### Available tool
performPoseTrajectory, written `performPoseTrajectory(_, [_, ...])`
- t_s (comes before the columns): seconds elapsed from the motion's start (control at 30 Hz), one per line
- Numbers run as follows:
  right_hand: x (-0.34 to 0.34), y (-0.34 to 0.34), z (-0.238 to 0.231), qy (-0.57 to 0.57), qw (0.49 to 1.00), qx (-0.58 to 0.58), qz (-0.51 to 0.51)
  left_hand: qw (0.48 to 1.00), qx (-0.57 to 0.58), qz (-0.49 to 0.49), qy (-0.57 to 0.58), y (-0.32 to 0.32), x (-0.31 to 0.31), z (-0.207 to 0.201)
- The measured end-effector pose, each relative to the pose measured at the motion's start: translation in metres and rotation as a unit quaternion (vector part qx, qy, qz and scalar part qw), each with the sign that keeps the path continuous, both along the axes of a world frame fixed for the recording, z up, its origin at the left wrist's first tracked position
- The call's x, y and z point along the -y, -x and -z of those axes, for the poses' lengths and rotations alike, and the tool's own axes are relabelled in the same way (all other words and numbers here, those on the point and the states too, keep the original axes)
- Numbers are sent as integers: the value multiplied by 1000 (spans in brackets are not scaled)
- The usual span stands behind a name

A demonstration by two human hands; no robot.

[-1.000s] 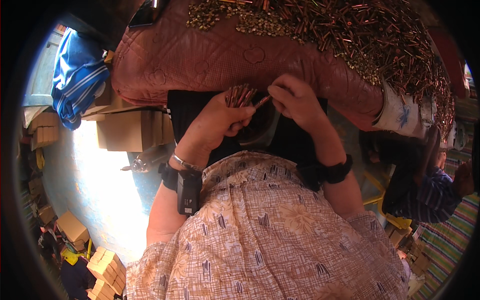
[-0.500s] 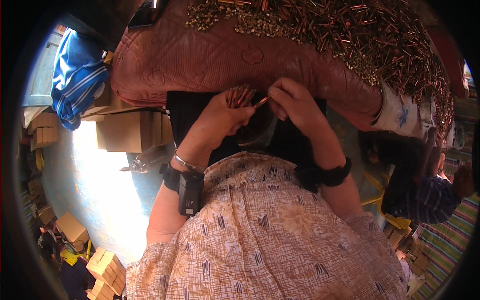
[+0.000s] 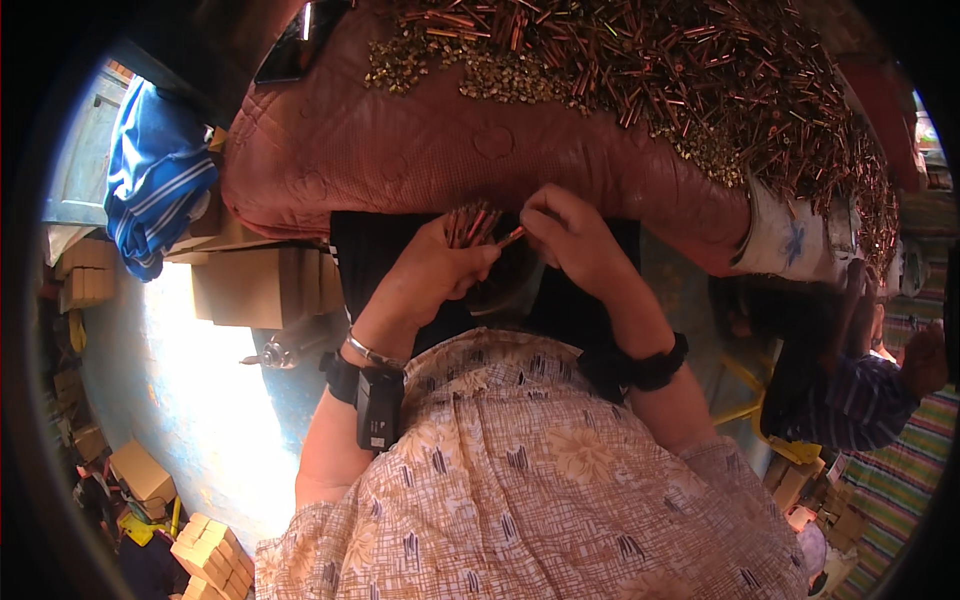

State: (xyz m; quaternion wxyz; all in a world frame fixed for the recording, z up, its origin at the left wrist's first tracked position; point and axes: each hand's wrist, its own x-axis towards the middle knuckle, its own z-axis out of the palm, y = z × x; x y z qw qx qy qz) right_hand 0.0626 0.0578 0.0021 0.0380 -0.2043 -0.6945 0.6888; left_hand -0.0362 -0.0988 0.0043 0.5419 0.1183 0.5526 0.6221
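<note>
Hundreds of thin copper-coloured metal sticks (image 3: 700, 80) in a loose heap on the desk (image 3: 430, 150), which is covered in a quilted reddish-brown cloth. Heap takes the far and right part of the desk top and spills toward its right edge. Small brass-coloured bits (image 3: 500, 75) sit along the near edge of the heap.

Blue striped cloth (image 3: 155, 180) hangs off the left end of the desk. Cardboard boxes (image 3: 250, 285) stacked just below the desk's left end, more boxes (image 3: 210, 550) on the floor well below the desk, lower left. Dark phone-like slab (image 3: 290, 55) on the desk's far left corner. Second person's arm in a striped sleeve (image 3: 860, 395) below the desk's right end.

Both hands are together just below the desk's near edge, in front of a dark lap.
- left hand (image 3: 430, 275): closed round a bundle of sticks (image 3: 468, 225), tips fanned up toward the desk edge. Metal bangle and a black strap with a small black device (image 3: 378, 405) at the wrist.
- right hand (image 3: 570, 240): fingers pinched on a single stick (image 3: 512, 236), tip touching the bundle. Black band on the wrist (image 3: 655, 368).
</note>
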Motion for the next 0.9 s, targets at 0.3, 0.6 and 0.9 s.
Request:
performPoseTrajectory(0.3, [-4, 2, 0, -75, 994, 75, -10, 999, -21, 4, 26, -1, 0, 2])
performPoseTrajectory(0.6, [-24, 50, -17, -454, 874, -148, 93, 950, -307, -22, 47, -2, 2, 48])
performPoseTrajectory(0.9, [-42, 124, -3, -503, 851, -152, -3, 996, 1, 17, 85, 7, -4, 4])
